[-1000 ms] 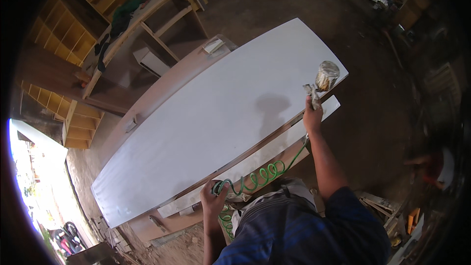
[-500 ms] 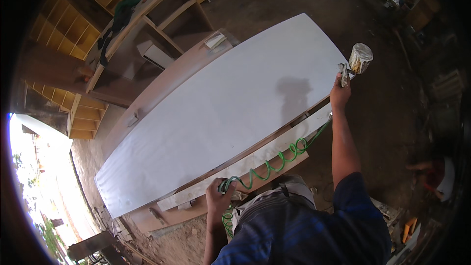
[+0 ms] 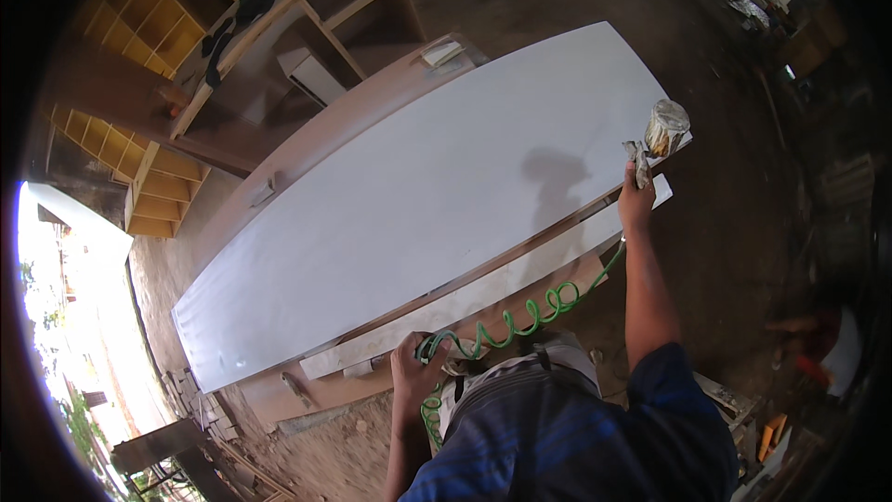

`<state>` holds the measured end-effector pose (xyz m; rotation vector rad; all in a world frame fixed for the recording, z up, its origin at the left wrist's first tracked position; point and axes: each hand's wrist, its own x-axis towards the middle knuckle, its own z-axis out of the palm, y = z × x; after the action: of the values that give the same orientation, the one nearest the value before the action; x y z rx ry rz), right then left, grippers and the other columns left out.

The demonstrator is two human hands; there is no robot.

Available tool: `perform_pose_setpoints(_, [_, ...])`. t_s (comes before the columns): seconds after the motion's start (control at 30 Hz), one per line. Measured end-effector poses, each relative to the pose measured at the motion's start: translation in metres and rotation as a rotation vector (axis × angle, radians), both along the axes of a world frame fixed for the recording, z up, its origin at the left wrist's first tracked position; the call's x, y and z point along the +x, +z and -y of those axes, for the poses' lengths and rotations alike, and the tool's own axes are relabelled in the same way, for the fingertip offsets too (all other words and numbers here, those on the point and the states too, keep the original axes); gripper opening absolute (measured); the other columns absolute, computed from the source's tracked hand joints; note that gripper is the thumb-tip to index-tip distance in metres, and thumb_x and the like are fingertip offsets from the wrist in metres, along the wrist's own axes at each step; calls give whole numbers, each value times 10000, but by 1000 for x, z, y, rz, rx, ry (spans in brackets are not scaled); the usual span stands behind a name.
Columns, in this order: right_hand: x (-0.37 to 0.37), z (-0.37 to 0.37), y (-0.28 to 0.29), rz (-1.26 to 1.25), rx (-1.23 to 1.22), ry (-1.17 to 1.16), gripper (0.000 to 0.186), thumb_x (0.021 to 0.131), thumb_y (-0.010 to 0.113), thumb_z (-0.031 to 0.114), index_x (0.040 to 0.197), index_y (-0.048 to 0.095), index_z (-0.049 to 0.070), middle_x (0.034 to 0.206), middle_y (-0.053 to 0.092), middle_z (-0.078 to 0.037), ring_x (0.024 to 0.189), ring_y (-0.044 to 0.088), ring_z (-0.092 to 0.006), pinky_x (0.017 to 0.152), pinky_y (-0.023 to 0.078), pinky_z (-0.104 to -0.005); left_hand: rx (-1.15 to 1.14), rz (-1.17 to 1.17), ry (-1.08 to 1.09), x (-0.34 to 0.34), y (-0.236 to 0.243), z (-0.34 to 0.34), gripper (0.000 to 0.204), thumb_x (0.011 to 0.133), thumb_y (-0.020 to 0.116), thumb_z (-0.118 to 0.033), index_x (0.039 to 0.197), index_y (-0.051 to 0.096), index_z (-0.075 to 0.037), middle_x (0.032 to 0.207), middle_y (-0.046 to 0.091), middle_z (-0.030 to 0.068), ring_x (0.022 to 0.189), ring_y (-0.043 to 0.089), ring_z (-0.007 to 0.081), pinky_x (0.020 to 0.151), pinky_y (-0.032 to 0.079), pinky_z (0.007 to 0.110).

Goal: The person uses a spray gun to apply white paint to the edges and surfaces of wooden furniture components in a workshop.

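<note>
1. White panel (image 3: pixel 400 223), long and bow-edged, lying aslant across the middle of the view, lower at the left end, higher at the right
2. Brown board (image 3: pixel 265 402), partly hidden, showing past the near edge of the white panel, low on the left
3. Open wooden cabinet frame (image 3: pixel 333 41), just beyond the panel's far edge
4. Left hand (image 3: pixel 415 367), close by the panel's near side, fingers curled around gathered loops of hose
5. Narrow white strip (image 3: pixel 483 294), set along the panel's near edge with a dark gap between
6. Green coiled hose (image 3: pixel 507 323), stretched in loose loops from the left hand to just below the right hand, with more coils hanging lower down
7. Right hand (image 3: pixel 636 206), closed around the handle of a paint-crusted spray gun (image 3: pixel 642 170), near the panel's right end
8. Stained cup (image 3: pixel 667 127) on the gun, overlapping the panel's right edge in view, contact with the panel impossible to tell
</note>
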<state>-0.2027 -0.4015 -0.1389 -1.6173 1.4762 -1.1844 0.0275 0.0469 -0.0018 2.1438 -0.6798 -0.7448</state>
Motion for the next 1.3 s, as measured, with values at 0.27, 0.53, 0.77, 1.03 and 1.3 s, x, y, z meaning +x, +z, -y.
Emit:
perform_pose_setpoints(0.27, [81,-149,10,-25,51,203,434,1066,609,305,1357,612,-18,1237,704,-213,1147,673,-333,975,513,-417,-8,26,10,43,-3,-93,292,850,829,-246,909,715,17,733,687,124,642,625,204,650,511,353])
perform_pose_setpoints(0.53, [189,-319,29,10,152,456,422,1068,603,287,1361,616,-16,1249,707,-195,1155,665,-286,993,497,-387,-137,11,155,92,3,-205,258,855,829,-217,914,719,9,750,707,91,675,652,161,681,530,318])
perform_pose_setpoints(0.77, [276,-443,27,47,187,730,414,1054,609,270,1391,605,30,1254,709,-221,1171,689,-335,966,527,-407,-139,-38,269,116,4,-287,221,869,827,-158,942,710,15,782,708,35,734,625,84,690,518,280])
perform_pose_setpoints(1.03, [360,-553,29,100,190,955,425,1052,614,311,1405,597,75,1207,728,-219,1145,701,-393,904,556,-419,-167,-38,407,126,9,-344,230,862,827,-162,930,698,16,778,691,25,719,609,84,674,505,274])
perform_pose_setpoints(1.3, [370,-578,33,105,366,1037,420,1048,621,296,1401,593,69,1185,729,-223,1113,703,-401,894,553,-425,-132,-1,418,129,16,-349,213,849,827,-145,916,695,8,749,699,39,686,635,93,654,516,277])
